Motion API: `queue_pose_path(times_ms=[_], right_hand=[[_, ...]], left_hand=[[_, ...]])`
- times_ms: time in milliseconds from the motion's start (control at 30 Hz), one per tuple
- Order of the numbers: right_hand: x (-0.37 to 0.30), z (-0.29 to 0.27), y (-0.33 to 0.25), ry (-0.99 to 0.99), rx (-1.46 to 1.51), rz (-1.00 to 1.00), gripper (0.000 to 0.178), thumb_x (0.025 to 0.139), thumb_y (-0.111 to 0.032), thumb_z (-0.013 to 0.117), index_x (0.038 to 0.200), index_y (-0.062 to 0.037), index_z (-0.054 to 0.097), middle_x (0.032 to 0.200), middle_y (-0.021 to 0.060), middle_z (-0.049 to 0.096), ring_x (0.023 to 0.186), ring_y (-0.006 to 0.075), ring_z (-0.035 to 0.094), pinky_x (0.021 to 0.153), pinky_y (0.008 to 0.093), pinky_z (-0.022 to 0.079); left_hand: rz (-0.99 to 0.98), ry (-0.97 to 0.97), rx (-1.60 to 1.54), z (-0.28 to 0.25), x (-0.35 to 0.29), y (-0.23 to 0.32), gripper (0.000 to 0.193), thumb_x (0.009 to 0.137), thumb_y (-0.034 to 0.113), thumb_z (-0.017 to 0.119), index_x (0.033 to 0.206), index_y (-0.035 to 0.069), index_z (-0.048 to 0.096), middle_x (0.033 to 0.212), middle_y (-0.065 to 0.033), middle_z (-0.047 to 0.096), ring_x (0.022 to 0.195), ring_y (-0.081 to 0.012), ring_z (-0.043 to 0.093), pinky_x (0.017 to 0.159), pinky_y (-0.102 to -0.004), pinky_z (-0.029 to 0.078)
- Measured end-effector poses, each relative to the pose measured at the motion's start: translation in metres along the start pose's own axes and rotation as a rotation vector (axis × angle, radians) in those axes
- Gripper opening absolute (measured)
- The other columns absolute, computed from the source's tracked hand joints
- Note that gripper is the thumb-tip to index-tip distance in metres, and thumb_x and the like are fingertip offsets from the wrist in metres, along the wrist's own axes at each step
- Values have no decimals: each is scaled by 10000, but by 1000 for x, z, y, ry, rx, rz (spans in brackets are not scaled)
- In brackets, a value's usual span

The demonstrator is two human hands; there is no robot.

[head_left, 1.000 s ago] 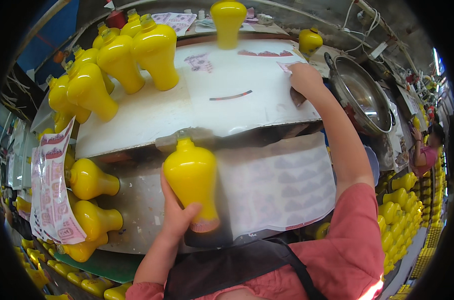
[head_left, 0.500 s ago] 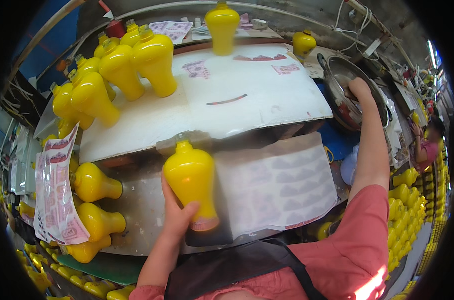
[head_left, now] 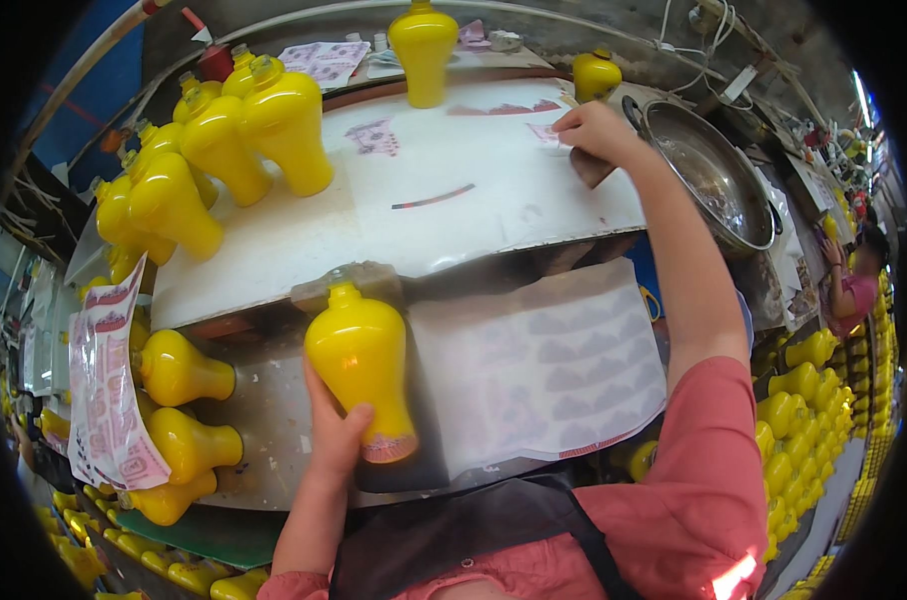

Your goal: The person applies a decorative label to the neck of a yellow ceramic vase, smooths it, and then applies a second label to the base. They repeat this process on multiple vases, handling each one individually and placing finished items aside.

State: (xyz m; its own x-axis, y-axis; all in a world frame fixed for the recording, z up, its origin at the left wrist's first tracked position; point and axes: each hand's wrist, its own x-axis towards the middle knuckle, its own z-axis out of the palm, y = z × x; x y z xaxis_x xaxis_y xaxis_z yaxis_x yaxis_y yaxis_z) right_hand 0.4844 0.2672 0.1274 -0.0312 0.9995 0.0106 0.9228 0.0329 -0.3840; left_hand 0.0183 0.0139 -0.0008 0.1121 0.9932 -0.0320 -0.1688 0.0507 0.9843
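Observation:
My left hand (head_left: 336,420) is closed round the lower side of a glossy yellow bottle (head_left: 359,350), which leans with its neck against a grey block (head_left: 376,283) at the board's front edge. A patterned band (head_left: 389,447) circles the bottle's base. Over the right end of the white board (head_left: 494,215), my right hand (head_left: 596,135) has its fingers bent together round a small, flat, dark brown piece (head_left: 592,169). Its fingertips are beside a pink printed decal (head_left: 544,133). Other decals on the board are a pink one (head_left: 374,138), a red scalloped strip (head_left: 504,108) and a thin dark strip (head_left: 433,197).
Several yellow bottles (head_left: 288,125) stand at the board's left, and one bottle (head_left: 423,50) at its back. More bottles (head_left: 187,368) lie lower left beside a printed decal sheet (head_left: 109,390). A metal pan of water (head_left: 709,165) sits right. Another person (head_left: 854,285) is at far right.
My right hand has come out of the pan and moved left over the board, with the dark brown piece now showing. My left hand still holds the bottle in its place.

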Motion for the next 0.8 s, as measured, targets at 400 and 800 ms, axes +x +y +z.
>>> queue_pose_path(times_ms=[400,800], right_hand=[[-42,23,-10,-24,-435,170,466,898,-64,508,1269,-217,744,1189,206,711,1084,380,681,971,452,531],[-94,34,-16,194,-358,61,372,923,-116,544,1242,-124,735,1176,214,701,1077,400,672,953,470,531]], left_hand=[[-13,-4,-60,4,-1,4,1107,756,248,737,1652,94,105,1524,-145,399,1400,-290,436,1155,-425,387],[3,34,-59,9,0,6,1025,751,117,628,1650,123,137,1506,-138,416,1379,-291,455,1142,-412,407]])
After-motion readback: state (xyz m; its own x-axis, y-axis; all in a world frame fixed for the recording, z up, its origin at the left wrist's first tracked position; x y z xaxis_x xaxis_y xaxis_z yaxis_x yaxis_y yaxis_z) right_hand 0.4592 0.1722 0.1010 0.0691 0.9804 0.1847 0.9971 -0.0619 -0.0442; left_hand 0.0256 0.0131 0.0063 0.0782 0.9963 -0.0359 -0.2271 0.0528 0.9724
